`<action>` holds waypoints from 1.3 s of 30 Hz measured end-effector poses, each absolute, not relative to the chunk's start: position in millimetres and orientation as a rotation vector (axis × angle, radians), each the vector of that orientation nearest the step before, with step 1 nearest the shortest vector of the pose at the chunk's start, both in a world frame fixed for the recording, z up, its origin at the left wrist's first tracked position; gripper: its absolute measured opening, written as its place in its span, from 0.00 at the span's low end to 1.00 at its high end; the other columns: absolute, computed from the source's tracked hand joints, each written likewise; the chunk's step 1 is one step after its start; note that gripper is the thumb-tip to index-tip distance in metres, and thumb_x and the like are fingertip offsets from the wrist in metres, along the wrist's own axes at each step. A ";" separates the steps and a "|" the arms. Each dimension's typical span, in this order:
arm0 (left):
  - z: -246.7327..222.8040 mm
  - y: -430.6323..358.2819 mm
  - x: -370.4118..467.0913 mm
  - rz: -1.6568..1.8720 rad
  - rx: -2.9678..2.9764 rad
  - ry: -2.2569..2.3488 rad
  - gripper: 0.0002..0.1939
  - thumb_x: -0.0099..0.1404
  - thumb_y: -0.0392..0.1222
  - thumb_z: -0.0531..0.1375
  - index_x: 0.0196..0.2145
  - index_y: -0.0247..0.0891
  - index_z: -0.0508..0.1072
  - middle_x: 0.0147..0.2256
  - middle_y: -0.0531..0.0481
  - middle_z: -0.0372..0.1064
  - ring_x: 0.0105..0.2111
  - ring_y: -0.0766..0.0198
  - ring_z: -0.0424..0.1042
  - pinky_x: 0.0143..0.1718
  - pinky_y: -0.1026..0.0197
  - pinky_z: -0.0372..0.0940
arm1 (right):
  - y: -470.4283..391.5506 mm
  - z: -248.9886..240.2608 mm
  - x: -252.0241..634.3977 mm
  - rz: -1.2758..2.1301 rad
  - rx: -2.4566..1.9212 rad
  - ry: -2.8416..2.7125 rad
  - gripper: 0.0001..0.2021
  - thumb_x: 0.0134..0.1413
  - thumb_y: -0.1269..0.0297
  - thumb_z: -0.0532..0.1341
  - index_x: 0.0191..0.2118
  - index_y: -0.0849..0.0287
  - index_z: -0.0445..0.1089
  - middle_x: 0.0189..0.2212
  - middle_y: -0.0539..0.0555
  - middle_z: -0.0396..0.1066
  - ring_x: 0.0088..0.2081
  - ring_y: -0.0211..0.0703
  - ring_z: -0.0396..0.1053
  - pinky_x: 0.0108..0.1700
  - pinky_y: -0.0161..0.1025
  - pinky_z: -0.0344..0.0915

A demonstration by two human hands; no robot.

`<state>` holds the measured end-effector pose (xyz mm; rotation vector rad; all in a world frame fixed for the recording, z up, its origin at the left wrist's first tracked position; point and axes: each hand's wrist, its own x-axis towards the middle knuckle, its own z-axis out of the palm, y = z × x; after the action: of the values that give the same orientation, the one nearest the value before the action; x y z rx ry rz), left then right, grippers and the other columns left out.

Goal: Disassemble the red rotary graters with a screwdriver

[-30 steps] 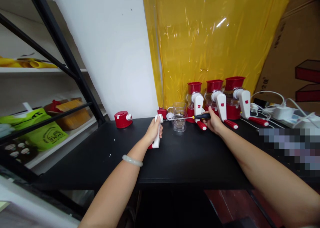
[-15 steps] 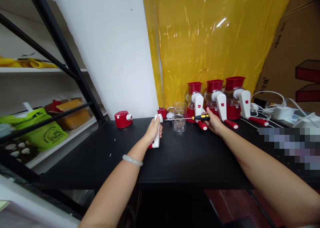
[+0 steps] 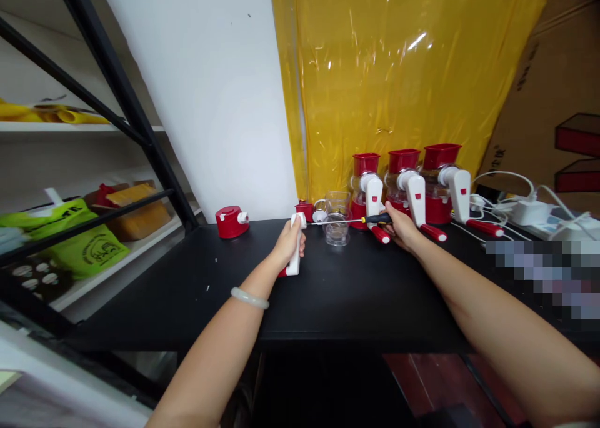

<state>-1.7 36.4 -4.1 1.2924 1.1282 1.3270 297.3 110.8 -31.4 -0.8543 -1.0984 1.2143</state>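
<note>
My left hand (image 3: 289, 245) is closed around a white crank handle (image 3: 295, 262) with a red grip, held upright over the black table. In my right hand (image 3: 398, 225) is a screwdriver (image 3: 375, 218) with a black and yellow handle. Its long shaft points left, and the tip meets the round white hub at the top of the crank handle. Behind the shaft stands a clear plastic housing (image 3: 337, 231). Beside that are a small red part (image 3: 304, 210) and a drum-like part (image 3: 320, 211). A red base (image 3: 232, 222) with a white knob sits farther left.
Three red-and-white hand-crank graters (image 3: 406, 184) stand in a row at the back right. White cables and a power adapter (image 3: 531, 211) lie at the right on the black table (image 3: 347, 303). A black metal shelf frame (image 3: 126, 103) borders the left; yellow film hangs behind.
The screwdriver handle has turned in my right hand, with less yellow showing now. Its tip stays at the crank handle, and my left hand keeps its hold. The view has shifted slightly.
</note>
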 end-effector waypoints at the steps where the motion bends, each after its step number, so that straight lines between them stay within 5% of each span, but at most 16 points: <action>1: -4.2 36.4 -1.9 1.326 1.291 1.132 0.27 0.61 0.71 0.54 0.37 0.43 0.56 0.18 0.62 0.57 0.12 0.71 0.55 0.12 0.69 0.54 | 109.7 -30.4 297.4 1.214 -0.836 -1.108 0.24 0.44 0.40 0.68 0.24 0.54 0.60 0.09 0.42 0.50 0.12 0.32 0.48 0.14 0.34 0.47; 6: -4.5 35.4 -1.5 1.323 1.293 1.137 0.27 0.62 0.70 0.54 0.36 0.43 0.57 0.18 0.62 0.57 0.12 0.71 0.56 0.13 0.69 0.55 | 105.4 -21.3 301.1 1.286 -0.692 -1.025 0.22 0.30 0.58 0.76 0.29 0.53 0.65 0.20 0.43 0.67 0.19 0.33 0.61 0.20 0.33 0.58; 12: -3.1 33.5 -0.2 1.320 1.303 1.142 0.27 0.62 0.71 0.53 0.37 0.43 0.57 0.18 0.62 0.57 0.13 0.71 0.56 0.13 0.69 0.55 | 110.5 -16.8 303.1 1.111 -0.823 -1.057 0.25 0.45 0.34 0.63 0.26 0.53 0.63 0.11 0.44 0.56 0.13 0.34 0.53 0.16 0.35 0.50; 15: -2.3 32.6 0.2 1.332 1.301 1.140 0.27 0.62 0.70 0.54 0.36 0.43 0.57 0.18 0.62 0.57 0.13 0.71 0.56 0.13 0.69 0.55 | 109.8 -14.6 302.5 1.030 -0.819 -1.113 0.22 0.45 0.40 0.67 0.26 0.53 0.64 0.10 0.43 0.53 0.13 0.33 0.50 0.16 0.35 0.48; 20: -1.8 30.4 2.3 1.324 1.302 1.113 0.26 0.62 0.70 0.54 0.36 0.42 0.58 0.18 0.62 0.57 0.12 0.71 0.56 0.13 0.69 0.54 | 103.3 -5.5 304.2 1.076 -0.714 -1.016 0.14 0.38 0.57 0.71 0.28 0.53 0.66 0.22 0.45 0.67 0.19 0.34 0.61 0.20 0.34 0.58; 27: -2.0 30.7 2.4 1.335 1.311 1.097 0.27 0.62 0.70 0.54 0.36 0.42 0.58 0.18 0.62 0.57 0.12 0.71 0.56 0.13 0.69 0.54 | 107.0 -5.3 305.2 0.965 -0.807 -1.044 0.23 0.48 0.36 0.62 0.27 0.53 0.66 0.16 0.48 0.62 0.17 0.37 0.59 0.18 0.36 0.55; 30: -2.0 31.1 1.6 1.342 1.316 1.092 0.27 0.62 0.71 0.53 0.36 0.42 0.58 0.18 0.62 0.57 0.13 0.71 0.56 0.13 0.69 0.55 | 107.1 -7.0 303.9 0.893 -0.828 -1.100 0.19 0.46 0.44 0.67 0.25 0.53 0.65 0.14 0.46 0.58 0.16 0.35 0.54 0.17 0.35 0.50; 34: -1.8 30.8 1.6 1.345 1.318 1.077 0.28 0.61 0.71 0.53 0.36 0.42 0.58 0.18 0.62 0.57 0.13 0.71 0.56 0.13 0.69 0.55 | 99.7 -3.2 302.7 1.086 -0.649 -1.005 0.13 0.39 0.56 0.70 0.27 0.53 0.68 0.22 0.47 0.66 0.21 0.35 0.61 0.21 0.35 0.59; 39: -1.0 30.4 2.3 1.351 1.310 1.077 0.28 0.62 0.71 0.53 0.37 0.42 0.58 0.18 0.62 0.56 0.12 0.71 0.56 0.13 0.69 0.55 | 97.3 -0.8 301.4 1.078 -0.684 -0.985 0.19 0.46 0.42 0.65 0.26 0.54 0.68 0.22 0.50 0.67 0.22 0.37 0.63 0.22 0.36 0.61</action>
<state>2.3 30.4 -1.0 1.3097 1.0769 1.3513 301.4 97.3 -0.8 -0.6837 -0.9851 1.0784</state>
